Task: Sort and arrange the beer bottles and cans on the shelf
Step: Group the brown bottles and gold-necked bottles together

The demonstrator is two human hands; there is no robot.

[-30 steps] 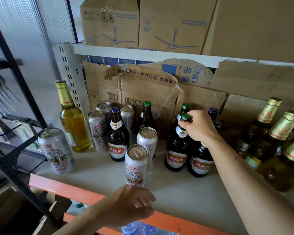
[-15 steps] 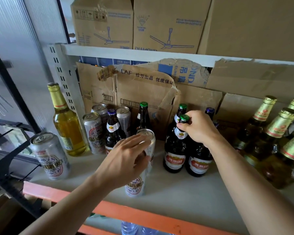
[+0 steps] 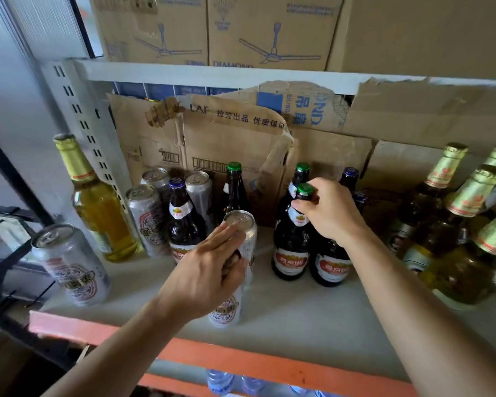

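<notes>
On the grey shelf (image 3: 312,313) stand silver beer cans and dark and yellow beer bottles. My left hand (image 3: 204,270) is closed over the top of the front beer can (image 3: 225,310), hiding its lid. My fingertips touch a second can (image 3: 242,224) right behind it. My right hand (image 3: 331,213) grips the neck of a dark green-capped bottle (image 3: 291,253), which stands upright beside another dark bottle (image 3: 331,267). To the left are a dark purple-capped bottle (image 3: 181,219), several cans (image 3: 146,216), a tall yellow bottle (image 3: 98,210) and a lone can (image 3: 69,265).
Gold-foiled bottles (image 3: 455,224) crowd the right end of the shelf. Torn cardboard (image 3: 226,138) lines the back. Fan boxes (image 3: 267,30) sit on the upper shelf. An orange rail (image 3: 284,365) edges the front, with water bottles (image 3: 221,382) below. A black rack (image 3: 9,253) stands at left.
My left hand rose from the shelf's front edge and closed over the front can. My right hand stayed on the green-capped bottle's neck. The camera moved closer.
</notes>
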